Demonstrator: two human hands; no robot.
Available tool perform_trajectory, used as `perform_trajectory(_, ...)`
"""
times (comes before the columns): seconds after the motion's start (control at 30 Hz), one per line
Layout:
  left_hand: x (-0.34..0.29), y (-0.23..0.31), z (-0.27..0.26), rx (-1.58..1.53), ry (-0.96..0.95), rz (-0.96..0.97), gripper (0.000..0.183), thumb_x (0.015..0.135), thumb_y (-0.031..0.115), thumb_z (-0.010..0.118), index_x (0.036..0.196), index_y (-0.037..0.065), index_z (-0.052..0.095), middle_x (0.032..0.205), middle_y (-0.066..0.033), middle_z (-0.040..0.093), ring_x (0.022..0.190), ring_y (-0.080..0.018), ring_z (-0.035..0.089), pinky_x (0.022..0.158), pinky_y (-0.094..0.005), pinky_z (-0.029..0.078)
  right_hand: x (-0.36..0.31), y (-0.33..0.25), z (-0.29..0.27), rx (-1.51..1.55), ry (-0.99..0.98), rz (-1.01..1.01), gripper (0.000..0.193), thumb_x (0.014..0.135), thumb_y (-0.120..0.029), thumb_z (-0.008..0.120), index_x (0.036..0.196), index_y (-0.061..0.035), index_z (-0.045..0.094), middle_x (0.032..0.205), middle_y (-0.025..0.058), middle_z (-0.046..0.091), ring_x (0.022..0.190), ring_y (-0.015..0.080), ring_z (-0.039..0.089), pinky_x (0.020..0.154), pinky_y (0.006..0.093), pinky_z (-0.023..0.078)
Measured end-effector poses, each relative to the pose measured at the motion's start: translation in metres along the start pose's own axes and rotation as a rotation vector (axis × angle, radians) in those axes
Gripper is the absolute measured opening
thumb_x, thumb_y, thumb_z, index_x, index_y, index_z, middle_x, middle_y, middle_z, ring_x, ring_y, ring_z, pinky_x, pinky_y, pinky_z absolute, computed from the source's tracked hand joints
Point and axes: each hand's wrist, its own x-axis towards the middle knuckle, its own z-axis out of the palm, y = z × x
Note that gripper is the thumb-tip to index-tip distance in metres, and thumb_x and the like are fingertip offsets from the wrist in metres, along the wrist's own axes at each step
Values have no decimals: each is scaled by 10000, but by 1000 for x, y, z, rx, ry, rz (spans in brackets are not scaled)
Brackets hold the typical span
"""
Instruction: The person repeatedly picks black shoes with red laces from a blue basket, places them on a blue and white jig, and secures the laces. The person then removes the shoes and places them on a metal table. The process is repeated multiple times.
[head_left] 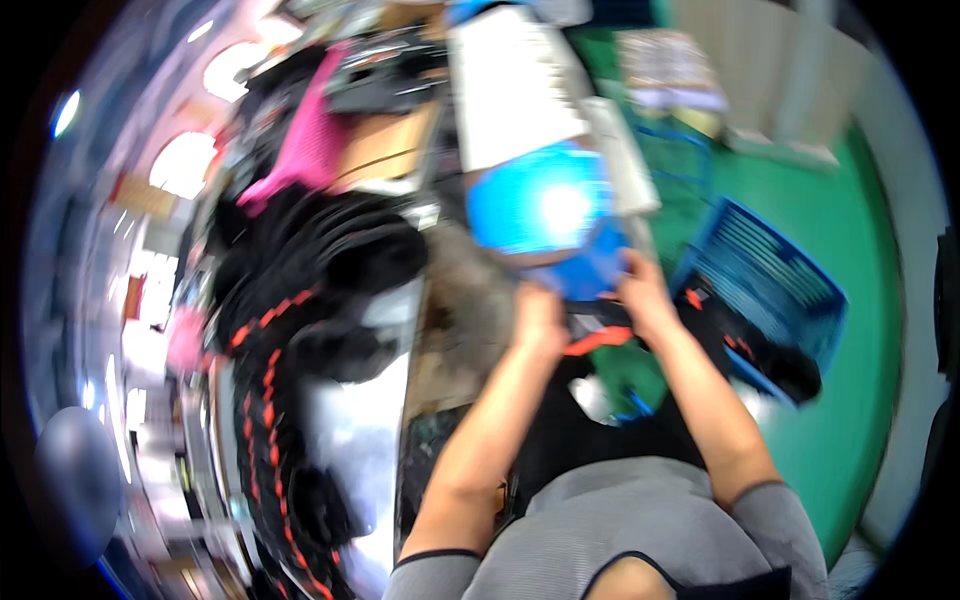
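fingers: the left hand (541, 315) and right hand (646, 288) meet opposite sides of a blue sheet-like piece (585, 268); blur prevents telling whether they pinch or merely touch it. it lies between them, below a shiny blue panel (535, 200); the two-sided placement presumably steadies it. pose: both forearms reach forward, converging, the right slanting inward. beyond: black goods with orange-red edging (270, 400) line the left; a blue basket (775, 255) stands right, apparently within reach.
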Motion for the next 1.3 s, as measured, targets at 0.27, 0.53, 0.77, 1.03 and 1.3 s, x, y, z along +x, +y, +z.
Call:
perform_trajectory(0.27,-87,-37,-18,687,-292,568,693,781,84,601,1376,-14,260,1248,-234,495,1116,-302,541,911,-369,438,-37,51,-54,-48,-246,-183,178,940,-156,535,1095,-72,554,998,0,614,828,83,576,689,210,453)
perform_trajectory(0.53,-287,87,-98,1412,127,1078,511,752,61,639,1240,-23,513,846,-162,626,748,-323,595,721,-406,486,-129,-4,81,144,-866,-18,256,931,-179,581,1137,-38,525,1020,68,597,799,108,562,664,230,454)
perform_trajectory(0.77,-406,155,-329,2221,1241,819,289,739,88,528,1014,105,614,692,-41,536,675,-231,569,630,-379,444,-119,8,141,-241,-920,-60,136,910,-46,539,1031,-19,595,912,58,621,746,93,551,669,223,442)
perform_trajectory(1.03,-531,81,-457,2340,1408,206,302,747,117,524,1022,66,636,725,-101,582,739,-266,581,746,-394,437,-95,-8,264,-1036,-797,-1163,555,677,107,553,1171,-148,553,1391,276,321,1256,439,355,1066,443,299)
perform_trajectory(1.3,-380,140,-282,1801,825,802,649,642,152,791,1238,86,543,1259,-159,525,1208,-325,452,979,-461,348,-108,-15,285,-897,-933,-1001,195,813,-252,666,817,-64,615,755,121,573,727,300,596,659,386,476)
